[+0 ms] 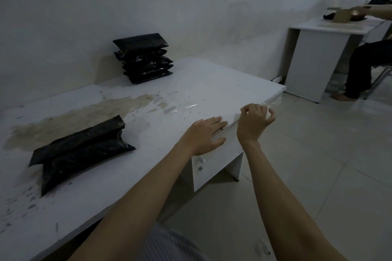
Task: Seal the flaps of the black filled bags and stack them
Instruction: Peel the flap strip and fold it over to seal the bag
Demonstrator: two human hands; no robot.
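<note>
1. The left hand (pixel 204 134) presses flat on the table (pixel 191 82) edge; the right hand (pixel 254 121) pinches clear tape (pixel 272 104) there.
2. Two unsealed black bags (pixel 80 150) lie well left; a sealed stack (pixel 145 57) stands beyond.
3. The bags look soft and slippery, so best held by the flap.

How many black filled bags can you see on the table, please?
6: one black bag lying near the front left of the table, and five in the stack by the wall. None seem hidden.
</note>
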